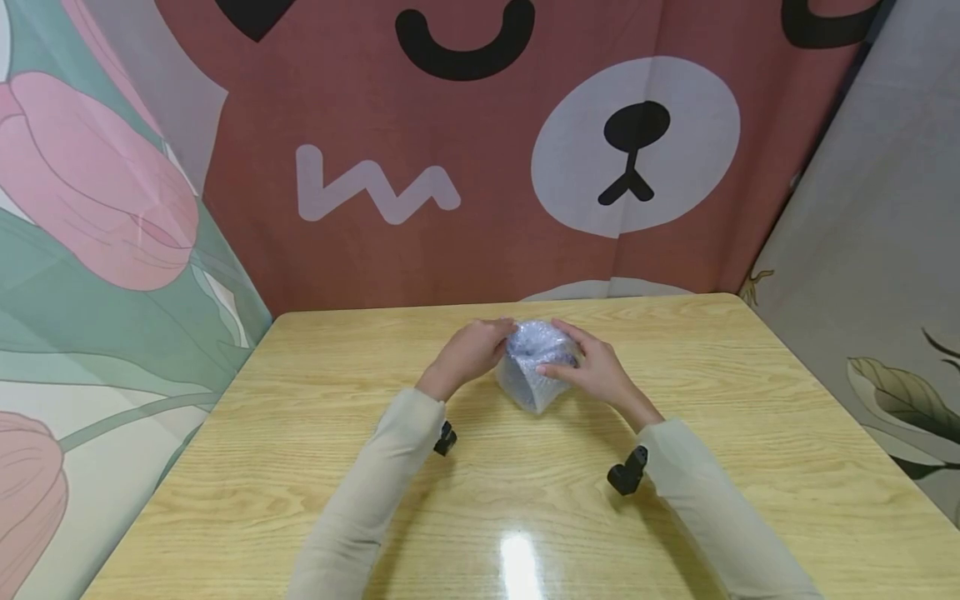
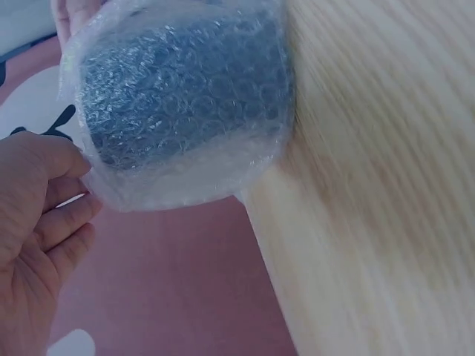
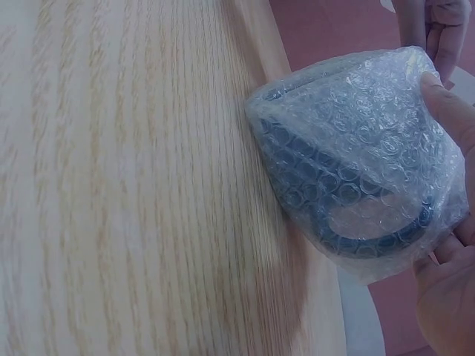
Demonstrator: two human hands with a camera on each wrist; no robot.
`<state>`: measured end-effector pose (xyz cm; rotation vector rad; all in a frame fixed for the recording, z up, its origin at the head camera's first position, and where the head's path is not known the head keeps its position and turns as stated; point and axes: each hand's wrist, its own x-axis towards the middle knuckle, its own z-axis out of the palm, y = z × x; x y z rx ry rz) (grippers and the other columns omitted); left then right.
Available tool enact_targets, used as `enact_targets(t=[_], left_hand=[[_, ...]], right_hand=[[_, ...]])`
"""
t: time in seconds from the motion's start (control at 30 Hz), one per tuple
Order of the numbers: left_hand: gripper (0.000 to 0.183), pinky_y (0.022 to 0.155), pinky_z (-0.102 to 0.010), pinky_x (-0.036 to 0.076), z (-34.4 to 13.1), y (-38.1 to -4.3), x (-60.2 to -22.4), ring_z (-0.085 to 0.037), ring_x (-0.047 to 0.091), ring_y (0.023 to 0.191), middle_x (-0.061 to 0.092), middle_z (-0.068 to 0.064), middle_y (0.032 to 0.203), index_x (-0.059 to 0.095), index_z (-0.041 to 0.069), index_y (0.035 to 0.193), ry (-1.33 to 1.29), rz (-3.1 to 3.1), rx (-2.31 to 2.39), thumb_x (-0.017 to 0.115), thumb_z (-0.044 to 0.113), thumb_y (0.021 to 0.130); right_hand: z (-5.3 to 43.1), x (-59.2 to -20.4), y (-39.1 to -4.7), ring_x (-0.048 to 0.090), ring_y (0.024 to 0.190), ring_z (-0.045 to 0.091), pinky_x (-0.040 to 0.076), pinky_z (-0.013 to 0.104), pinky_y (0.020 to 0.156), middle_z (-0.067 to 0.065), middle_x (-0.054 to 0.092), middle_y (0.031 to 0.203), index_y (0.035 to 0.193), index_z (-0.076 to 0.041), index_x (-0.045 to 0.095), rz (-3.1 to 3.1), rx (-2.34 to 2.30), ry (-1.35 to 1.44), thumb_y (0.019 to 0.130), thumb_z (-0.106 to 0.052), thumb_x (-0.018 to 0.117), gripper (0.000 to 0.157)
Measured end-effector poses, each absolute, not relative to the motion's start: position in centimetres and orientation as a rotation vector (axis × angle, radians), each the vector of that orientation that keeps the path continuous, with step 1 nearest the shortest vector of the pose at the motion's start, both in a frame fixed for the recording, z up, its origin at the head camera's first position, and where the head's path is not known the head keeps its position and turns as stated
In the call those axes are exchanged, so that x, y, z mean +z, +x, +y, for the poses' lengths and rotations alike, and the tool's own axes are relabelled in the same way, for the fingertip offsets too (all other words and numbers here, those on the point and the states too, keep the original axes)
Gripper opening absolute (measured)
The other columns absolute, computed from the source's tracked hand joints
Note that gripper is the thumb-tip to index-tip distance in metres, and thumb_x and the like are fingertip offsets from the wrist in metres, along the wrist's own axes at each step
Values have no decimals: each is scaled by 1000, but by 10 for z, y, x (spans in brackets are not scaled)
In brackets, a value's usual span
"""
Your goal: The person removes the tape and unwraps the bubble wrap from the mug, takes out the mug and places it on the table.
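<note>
A dark blue mug (image 3: 297,170), covered in clear bubble wrap (image 1: 532,383), stands on the far middle of the table. Its looped handle (image 3: 371,243) shows through the film in the right wrist view. My left hand (image 1: 472,350) pinches the upper left edge of the wrap between thumb and fingers. From the right, my right hand (image 1: 596,368) grips the wrapped mug, thumb on the near side and fingers round the far side. The left wrist view shows the dark wall of the mug (image 2: 185,89) under the bubbles; its rim is blurred by the folded wrap.
The wood-grain table (image 1: 300,467) ends just behind the wrapped mug. A red curtain (image 1: 480,267) with a bear pattern hangs at the back, with patterned cloths at the left and right. A small black camera (image 1: 628,471) sits at the right wrist, another (image 1: 446,438) at the left.
</note>
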<state>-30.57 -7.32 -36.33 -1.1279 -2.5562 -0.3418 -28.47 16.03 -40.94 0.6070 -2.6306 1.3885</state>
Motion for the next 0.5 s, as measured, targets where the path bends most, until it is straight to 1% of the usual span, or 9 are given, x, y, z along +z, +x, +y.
enact_targets(t=[0.1,0.17,0.23,0.33,0.4,0.5], left_hand=[[23,83,-34,54,-70,-304,-359,-27,65,102,65,-14,121,69,4,116,-1112,-2593,-144,56,2,97],[23,76,-33,56,-68,-303,-355,-26,67,94,66,-12,118,70,6,114,-1112,-2603,-1,54,3,98],[21,67,-33,56,-66,-302,-351,-23,68,83,69,-10,109,72,8,106,-1122,-2598,102,53,3,98],[19,58,-31,53,-64,-302,-344,-17,63,70,69,-4,91,71,11,93,-1146,-2597,169,55,3,97],[19,56,-30,51,-62,-302,-341,-14,58,66,67,-1,84,71,13,88,-1171,-2604,197,56,3,96],[19,55,-27,49,-59,-302,-338,-10,54,63,66,0,80,71,13,86,-1196,-2604,270,58,4,95]], right_hand=[[160,-409,-285,32,138,30,31,51,107,8,37,151,151,-16,37,-2630,1389,605,80,-46,78,87],[161,-409,-285,32,138,30,31,51,107,8,37,152,151,-16,37,-2627,1389,610,81,-46,77,86],[161,-410,-285,32,138,29,32,51,107,8,36,152,151,-17,37,-2625,1387,613,81,-45,77,86],[162,-410,-285,32,138,29,32,51,107,8,37,152,151,-17,37,-2620,1391,619,81,-45,77,86],[162,-411,-285,32,138,29,32,51,107,8,37,151,151,-18,37,-2618,1394,620,81,-45,77,86],[161,-412,-285,32,138,29,31,52,107,7,37,152,151,-18,36,-2616,1402,623,81,-46,77,86]])
